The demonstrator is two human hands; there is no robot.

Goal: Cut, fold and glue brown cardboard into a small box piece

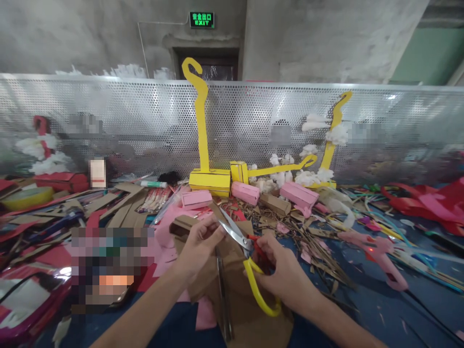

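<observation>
My right hand (281,270) is closed round the handles of a pair of scissors (236,234), one handle yellow and the other red. The blades point up and to the left. Between the fingertips of my left hand (201,244) is a small brown cardboard strip (216,210), right by the blades. Whether the blades touch it I cannot tell. Below both hands lies a larger brown cardboard sheet (257,314), with a slim dark metallic stick, perhaps a pen (223,304), on top.
Pink boxes (196,199) and a yellow box with an upright hook (209,181) stand ahead. Cardboard scraps (326,261) litter the table. At right lies a pink glue gun (377,251) with a cable. A perforated metal panel (152,125) closes the back.
</observation>
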